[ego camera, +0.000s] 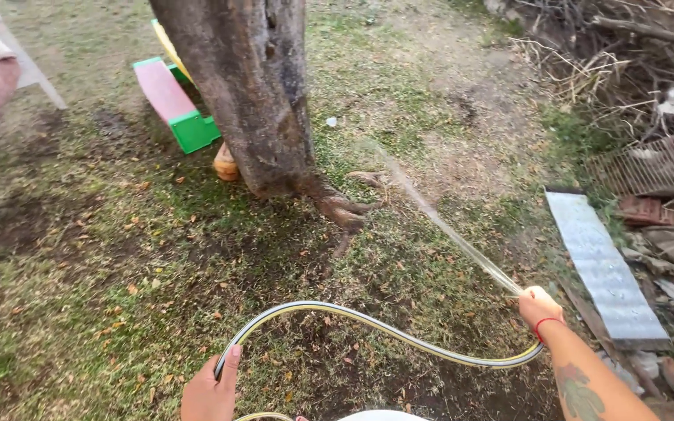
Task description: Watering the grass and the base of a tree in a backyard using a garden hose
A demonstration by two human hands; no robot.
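Watering step in hand: right hand [540, 306] fisted tight on hose [384, 331] end, arm stretched forward, jet of water [438, 226] arcing toward tree trunk [251, 86]. Left hand [211, 390] low, fingers wrapped round hose near bottom edge. Hose loops over grass [79, 257] between hands. Next likely: sweep jet, feed slack.

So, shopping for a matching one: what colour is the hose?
Hose: grey with yellow stripes, in the head view.
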